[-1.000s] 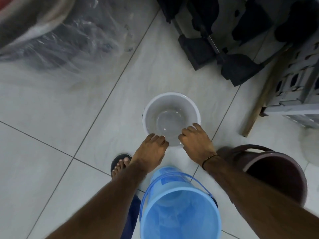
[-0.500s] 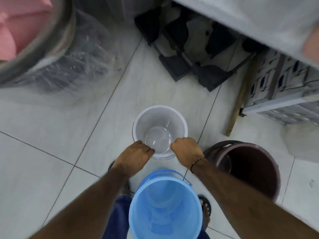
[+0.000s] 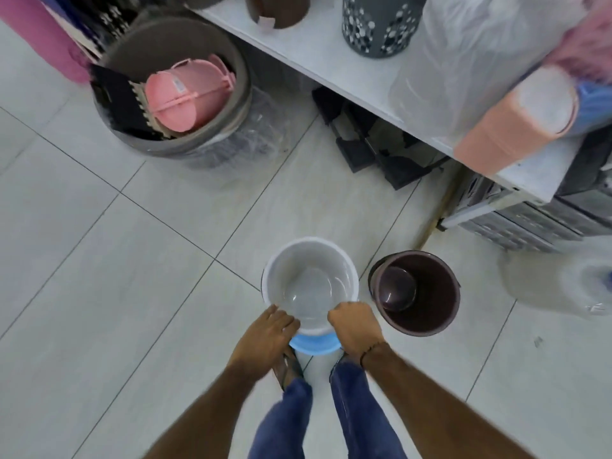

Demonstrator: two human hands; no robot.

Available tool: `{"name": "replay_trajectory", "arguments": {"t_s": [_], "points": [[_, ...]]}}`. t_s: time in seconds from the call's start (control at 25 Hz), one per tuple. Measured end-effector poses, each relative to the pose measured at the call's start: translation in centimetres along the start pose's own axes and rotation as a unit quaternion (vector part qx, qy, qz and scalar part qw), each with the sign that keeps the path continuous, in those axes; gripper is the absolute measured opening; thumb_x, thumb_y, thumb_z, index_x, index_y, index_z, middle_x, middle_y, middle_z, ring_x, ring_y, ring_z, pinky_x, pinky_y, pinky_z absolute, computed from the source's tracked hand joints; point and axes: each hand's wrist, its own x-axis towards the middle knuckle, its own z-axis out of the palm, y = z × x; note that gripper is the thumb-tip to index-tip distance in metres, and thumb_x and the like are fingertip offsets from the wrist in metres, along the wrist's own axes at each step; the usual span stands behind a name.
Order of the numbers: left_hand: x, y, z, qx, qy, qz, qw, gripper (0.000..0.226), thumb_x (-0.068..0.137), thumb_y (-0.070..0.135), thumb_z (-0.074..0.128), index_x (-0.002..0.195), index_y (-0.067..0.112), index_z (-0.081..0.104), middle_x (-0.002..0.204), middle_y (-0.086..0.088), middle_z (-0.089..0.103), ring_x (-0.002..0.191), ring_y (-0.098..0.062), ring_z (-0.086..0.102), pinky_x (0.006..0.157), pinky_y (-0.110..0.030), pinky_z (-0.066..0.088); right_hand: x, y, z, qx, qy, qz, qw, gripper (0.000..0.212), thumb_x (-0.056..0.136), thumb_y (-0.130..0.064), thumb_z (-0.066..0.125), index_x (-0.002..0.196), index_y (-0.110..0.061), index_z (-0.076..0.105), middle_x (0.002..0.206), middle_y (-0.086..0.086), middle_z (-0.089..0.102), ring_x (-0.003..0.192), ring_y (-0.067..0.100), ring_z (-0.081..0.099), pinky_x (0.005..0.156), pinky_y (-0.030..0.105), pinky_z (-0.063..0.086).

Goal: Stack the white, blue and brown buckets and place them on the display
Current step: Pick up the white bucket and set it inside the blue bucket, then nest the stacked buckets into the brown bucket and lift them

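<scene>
The white bucket is held over the blue bucket, of which only a strip of rim shows below it. My left hand grips the white bucket's near rim on the left. My right hand grips the near rim on the right. The brown bucket stands upright on the floor just to the right, apart from the white one. The white display shelf runs across the top right.
A big grey tub holding pink plastic items stands at the far left. On the shelf are a grey dotted bin, wrapped goods and a peach bin. Black items lie under the shelf. My feet and jeans are below the buckets.
Both hands closed on the white bucket's near rim, lifted it and brought it back over the blue bucket. My head has risen, so the shelf and tub came into view.
</scene>
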Motion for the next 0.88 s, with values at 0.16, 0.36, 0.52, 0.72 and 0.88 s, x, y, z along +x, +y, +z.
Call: {"name": "replay_trajectory", "arguments": {"t_s": [0.16,0.36,0.52,0.72,0.88], "points": [[-2.8,0.1,9.1,-0.048,-0.024,-0.017,0.998,0.031,0.082,0.028,0.049,0.098,0.02,0.074,0.094,0.002,0.075,0.09,-0.019,0.069,0.102,-0.032,0.045,1.7,-1.5,8.9,-0.004,-0.057,-0.003,0.998,0.018,0.086,0.001,0.055,0.099,-0.007,0.065,0.104,0.016,0.068,0.095,0.037,0.065,0.082,0.043,0.05],[-2.7,-4.2,25.8,-0.029,-0.104,-0.064,0.992,0.028,0.074,0.016,0.068,0.102,0.019,0.07,0.101,0.0,0.072,0.1,-0.023,0.062,0.106,-0.039,0.042,9.1,-1.6,23.0,-0.05,-0.074,0.016,0.996,0.007,0.074,-0.008,0.073,0.075,-0.014,0.069,0.076,0.008,0.071,0.07,0.031,0.07,0.059,0.036,0.054],[-2.0,-4.9,30.6,-0.03,-0.081,-0.087,0.992,0.024,0.08,0.011,0.071,0.103,0.008,0.074,0.108,-0.01,0.073,0.108,-0.03,0.063,0.113,-0.048,0.039,11.9,-0.5,28.3,-0.022,-0.057,0.004,0.998,0.018,0.081,0.0,0.056,0.093,-0.012,0.064,0.094,0.009,0.068,0.088,0.034,0.066,0.065,0.033,0.043],[-0.9,-6.6,28.2,-0.171,0.094,-0.331,0.923,0.056,0.078,0.026,0.074,0.128,0.014,0.051,0.132,-0.011,0.053,0.114,-0.028,0.052,0.096,-0.042,0.047,12.1,0.1,28.6,0.174,0.192,0.14,0.956,0.043,0.076,-0.03,0.071,0.114,-0.013,0.064,0.101,0.008,0.071,0.093,0.031,0.062,0.08,0.04,0.051],[3.0,-11.2,27.2,-0.394,0.068,-0.526,0.751,0.074,0.08,0.027,0.077,0.141,0.017,0.036,0.139,-0.011,0.046,0.115,-0.03,0.056,0.096,-0.043,0.05,14.3,3.4,27.9,0.442,0.131,0.38,0.802,0.079,0.073,-0.028,0.077,0.141,-0.014,0.038,0.13,0.011,0.053,0.117,0.032,0.051,0.094,0.043,0.047]]}}
